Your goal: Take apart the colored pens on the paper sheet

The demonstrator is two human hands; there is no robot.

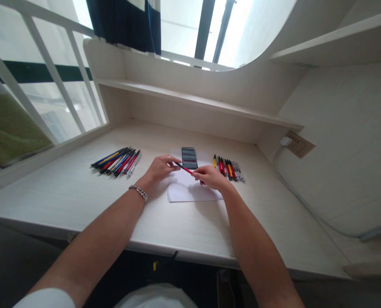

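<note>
Forearms (107, 231) (256, 244) cross desk edge (190, 254), room between, hands (161, 170) (209, 177) holding pen (185, 169).

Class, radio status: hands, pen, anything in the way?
Right hand grips red-black pen; left hand at its black end. Held above white paper. Phone lies just beyond; no obstruction seen between hands.

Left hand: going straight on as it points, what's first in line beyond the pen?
Probably the phone, just past the pen; depth is unclear, so the left hand might pass above it.
</note>
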